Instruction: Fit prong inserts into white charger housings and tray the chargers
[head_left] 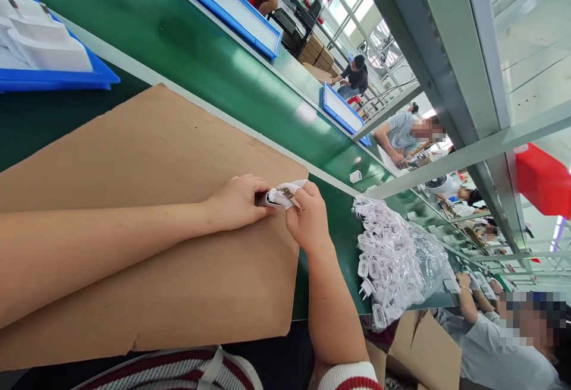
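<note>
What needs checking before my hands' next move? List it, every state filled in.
1. Left hand gripping the small white plastic part: ok.
2. Right hand at that part: ok; how firmly it grips, cannot tell.
3. Part's inside properly fitted: cannot tell, too small and partly covered by fingers.
4. Flat brown cardboard sheet beneath the hands: ok.
5. Clear plastic bag with white plastic pieces beside the right forearm, apart from it: ok.

White shell (270, 198), rounded at the edge with a dark opening, was held in the left hand (238, 201), opening toward the right hand (311, 217). Brassy piece (286, 192) was pinched in the right fingertips, just beside the shell; contact unclear.
</note>
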Demonstrator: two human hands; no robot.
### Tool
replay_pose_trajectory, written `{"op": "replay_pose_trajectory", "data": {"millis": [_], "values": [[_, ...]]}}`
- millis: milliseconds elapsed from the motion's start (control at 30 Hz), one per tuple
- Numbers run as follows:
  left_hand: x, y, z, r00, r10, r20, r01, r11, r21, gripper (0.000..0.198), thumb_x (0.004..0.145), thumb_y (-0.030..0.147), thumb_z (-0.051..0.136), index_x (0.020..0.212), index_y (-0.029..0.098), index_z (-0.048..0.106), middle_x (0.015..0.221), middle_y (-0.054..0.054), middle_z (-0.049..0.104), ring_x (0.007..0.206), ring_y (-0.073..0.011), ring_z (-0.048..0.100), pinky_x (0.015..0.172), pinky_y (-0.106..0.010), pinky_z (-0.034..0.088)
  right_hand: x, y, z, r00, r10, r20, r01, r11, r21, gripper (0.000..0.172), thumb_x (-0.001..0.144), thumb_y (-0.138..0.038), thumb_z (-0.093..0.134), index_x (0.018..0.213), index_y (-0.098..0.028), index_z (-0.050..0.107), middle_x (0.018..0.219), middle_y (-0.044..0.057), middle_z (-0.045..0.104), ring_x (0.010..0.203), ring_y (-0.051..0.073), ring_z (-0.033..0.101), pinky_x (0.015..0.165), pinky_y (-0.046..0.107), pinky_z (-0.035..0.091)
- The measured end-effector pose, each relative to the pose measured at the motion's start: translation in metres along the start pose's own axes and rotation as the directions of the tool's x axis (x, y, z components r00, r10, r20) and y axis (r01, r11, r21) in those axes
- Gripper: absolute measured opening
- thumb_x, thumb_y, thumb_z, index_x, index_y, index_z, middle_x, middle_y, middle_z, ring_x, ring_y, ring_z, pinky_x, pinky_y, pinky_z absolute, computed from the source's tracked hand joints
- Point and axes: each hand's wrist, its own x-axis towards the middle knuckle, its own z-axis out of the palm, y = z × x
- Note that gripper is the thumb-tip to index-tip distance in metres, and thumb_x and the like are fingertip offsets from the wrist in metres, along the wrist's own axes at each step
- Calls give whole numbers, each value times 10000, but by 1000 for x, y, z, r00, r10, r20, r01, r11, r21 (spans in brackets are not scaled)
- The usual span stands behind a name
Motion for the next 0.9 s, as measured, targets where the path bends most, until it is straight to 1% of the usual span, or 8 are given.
{"op": "replay_pose_trajectory", "data": {"millis": [200, 367, 467, 567, 667, 767, 833, 900], "values": [[-1, -3, 2, 999, 35, -37, -35, 999, 2, 356, 754, 582, 636, 775, 232, 698, 896, -56, 740, 946, -295, 677, 792, -383, 495, 3, 1, 2, 997, 20, 69, -20, 1000, -13, 335, 880, -46, 547, 1077, -222, 753, 994, 63, 657, 994, 227, 606, 876, 340, 523], [1, -7, 2, 999, 37, -35, -38, 999, -26, 318, 757, 552, 691, 796, 239, 730, 871, -39, 732, 933, -290, 678, 755, -354, 491, 14, -1, -1, 985, 84, 148, -78, 996, -40, 296, 790, -16, 534, 866, -217, 737, 875, 22, 592, 872, 192, 577, 736, 288, 466], [1, -6, 2, 999, 17, -31, -18, 1000, -26, 321, 751, 538, 685, 776, 219, 712, 846, -56, 708, 896, -295, 662, 720, -361, 470, 16, -2, 1, 981, 160, 112, -160, 987, -14, 285, 741, -41, 539, 826, -226, 739, 834, 0, 581, 796, 170, 575, 699, 274, 457], [-1, 2, 1, 998, 26, -51, -29, 998, -54, 293, 722, 496, 710, 714, 205, 673, 818, -81, 695, 882, -313, 651, 758, -396, 474, 7, -5, 9, 970, 242, -5, -241, 969, 62, 342, 735, -93, 553, 935, -244, 785, 893, 11, 649, 799, 177, 611, 734, 293, 493], [-4, 10, -1, 996, 43, -75, -48, 996, -72, 239, 688, 435, 763, 681, 216, 667, 805, -84, 716, 873, -323, 661, 786, -427, 501, -5, -8, 24, 940, 311, -141, -280, 938, 202, 399, 793, -209, 596, 1142, -240, 787, 990, 48, 708, 941, 232, 662, 872, 363, 533], [-5, 15, -8, 995, 23, -95, -31, 996, -83, 181, 640, 371, 812, 694, 232, 708, 777, -53, 742, 766, -290, 681, 687, -396, 533, -15, -9, 39, 866, 449, -221, -315, 832, 457, 664, 844, -395, 684, 1482, -230, 601, 1168, 76, 733, 1055, 254, 677, 1003, 428, 531], [-5, 16, -21, 988, -13, -153, -6, 993, -122, 176, 648, 341, 814, 774, 235, 753, 808, -26, 768, 749, -259, 697, 670, -357, 554, -20, -8, 44, 810, 524, -263, -302, 757, 580, 831, 846, -481, 712, 1594, -227, 456, 1348, 115, 686, 1133, 255, 662, 1060, 449, 517], [-5, 13, -48, 954, -71, -290, 21, 985, -169, 268, 709, 362, 801, 941, 230, 784, 909, -9, 793, 821, -237, 707, 728, -326, 567, -21, -6, 47, 765, 583, -274, -302, 700, 647, 861, 852, -535, 698, 1602, -214, 423, 1437, 150, 632, 1156, 257, 652, 1047, 449, 529]]}}
